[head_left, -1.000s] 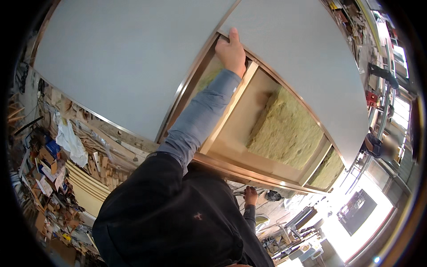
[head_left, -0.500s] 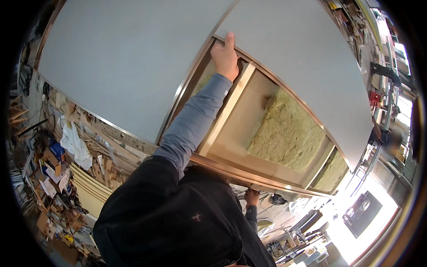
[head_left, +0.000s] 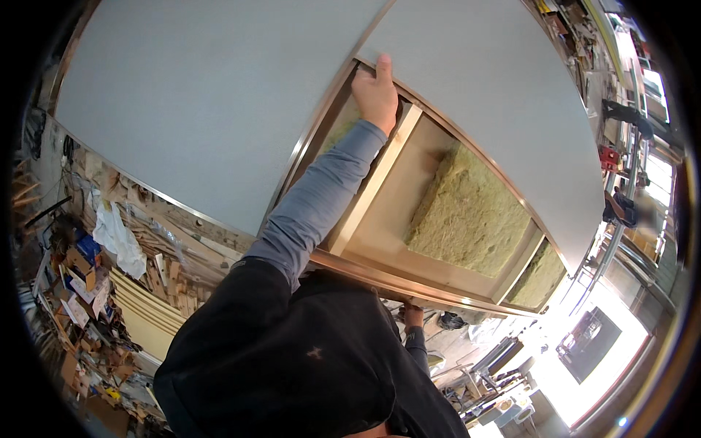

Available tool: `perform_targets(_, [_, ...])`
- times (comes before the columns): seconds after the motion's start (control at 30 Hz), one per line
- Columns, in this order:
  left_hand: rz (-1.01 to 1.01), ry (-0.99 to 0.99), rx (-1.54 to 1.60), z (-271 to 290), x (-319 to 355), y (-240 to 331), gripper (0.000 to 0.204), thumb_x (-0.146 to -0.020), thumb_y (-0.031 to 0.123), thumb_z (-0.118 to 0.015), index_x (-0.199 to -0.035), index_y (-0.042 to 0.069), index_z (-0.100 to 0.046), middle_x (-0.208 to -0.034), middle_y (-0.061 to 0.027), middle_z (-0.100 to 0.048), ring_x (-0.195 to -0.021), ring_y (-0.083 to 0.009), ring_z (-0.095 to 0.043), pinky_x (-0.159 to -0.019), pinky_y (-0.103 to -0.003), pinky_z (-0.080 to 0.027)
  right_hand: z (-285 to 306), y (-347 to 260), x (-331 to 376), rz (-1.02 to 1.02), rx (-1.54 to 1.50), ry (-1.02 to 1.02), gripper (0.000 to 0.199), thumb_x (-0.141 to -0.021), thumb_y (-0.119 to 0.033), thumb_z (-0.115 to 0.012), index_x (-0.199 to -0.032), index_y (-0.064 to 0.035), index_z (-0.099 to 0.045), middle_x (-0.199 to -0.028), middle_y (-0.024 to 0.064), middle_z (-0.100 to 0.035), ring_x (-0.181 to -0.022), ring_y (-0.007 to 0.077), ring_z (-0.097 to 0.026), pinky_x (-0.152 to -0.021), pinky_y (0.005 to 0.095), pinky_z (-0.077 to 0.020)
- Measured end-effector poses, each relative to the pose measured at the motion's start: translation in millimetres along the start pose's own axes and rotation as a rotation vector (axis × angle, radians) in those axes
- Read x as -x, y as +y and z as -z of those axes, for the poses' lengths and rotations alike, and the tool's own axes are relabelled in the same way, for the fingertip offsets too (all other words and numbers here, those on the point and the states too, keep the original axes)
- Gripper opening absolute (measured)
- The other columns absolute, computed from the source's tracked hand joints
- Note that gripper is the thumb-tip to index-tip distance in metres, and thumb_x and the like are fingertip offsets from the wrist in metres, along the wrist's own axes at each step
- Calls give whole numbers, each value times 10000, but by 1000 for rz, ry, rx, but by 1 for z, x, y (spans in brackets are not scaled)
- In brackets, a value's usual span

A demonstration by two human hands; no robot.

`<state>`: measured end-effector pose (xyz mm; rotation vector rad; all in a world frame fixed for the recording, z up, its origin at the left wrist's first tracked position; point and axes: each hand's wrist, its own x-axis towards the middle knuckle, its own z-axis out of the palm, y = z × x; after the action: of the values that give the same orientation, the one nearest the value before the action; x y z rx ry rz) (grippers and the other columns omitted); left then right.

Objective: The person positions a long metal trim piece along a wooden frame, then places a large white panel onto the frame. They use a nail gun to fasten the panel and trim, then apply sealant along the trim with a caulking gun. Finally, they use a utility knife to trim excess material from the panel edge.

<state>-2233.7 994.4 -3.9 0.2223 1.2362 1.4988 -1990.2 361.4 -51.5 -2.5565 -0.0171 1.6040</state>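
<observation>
My left hand (head_left: 376,93) grips the corner edge of a grey sheet-faced panel (head_left: 489,102). Its thumb lies on the grey face and its fingers curl under the rim. Below that edge is an open wooden frame (head_left: 376,175) with pale crosspieces and slabs of yellow-green insulation (head_left: 471,212) inside. My right hand (head_left: 413,316) is closed at the near lower edge of this frame, its fingers partly hidden by the edge. A large flat grey panel (head_left: 212,95) lies to the left, its metal-trimmed edge running beside the frame.
At left, cardboard and scraps (head_left: 80,285), a white plastic sheet (head_left: 120,237) and stacked yellowish boards (head_left: 146,306) crowd the floor. Another person (head_left: 628,120) stands at the far right. A bright doorway (head_left: 591,350) and a cluttered work area lie at the lower right.
The view has shifted slightly. My right hand sits closer up against the frame's lower edge, with less of its fingers showing. My left hand keeps its grip on the panel corner.
</observation>
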Motion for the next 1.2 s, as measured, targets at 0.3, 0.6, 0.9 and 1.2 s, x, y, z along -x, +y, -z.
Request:
perform_targets(0.3, [245,-61,383,27,20,40,615,-1059,437,-565,-1390,-61,-421,-1384,-206,-520,-1256,-294,-557,-1086,-420,-467,-26,-315,201,835,670,-114,237,-1007,-226,-647,-986,0,-715,-800,183,-708,-738,313,-716,-684,400,-555])
perform_targets(0.6, [259,110,530,17,32,45,748,-1080,519,-472,-1446,-129,-400,-1474,-244,-499,-1327,-302,-548,-1114,-404,-471,-184,-627,147,1985,535,445,170,-891,-138,-743,-1021,-34,-711,-984,125,-658,-915,326,-634,-776,411,-525])
perform_targets(0.9, [91,201,547,17,27,25,614,-1095,454,-487,-1278,-131,-515,-1256,-193,-610,-1122,-243,-643,-955,-354,-572,-197,-641,141,2066,817,370,236,-821,-130,-692,-1041,-53,-657,-994,119,-598,-884,330,-591,-736,430,-513])
perform_targets(1.2, [83,162,574,18,27,32,607,-1092,490,-469,-1248,-92,-546,-1195,-153,-645,-1079,-228,-646,-912,-363,-567,-204,-637,139,2019,934,437,229,-841,-151,-681,-1041,-50,-635,-1014,131,-593,-956,351,-583,-797,449,-507])
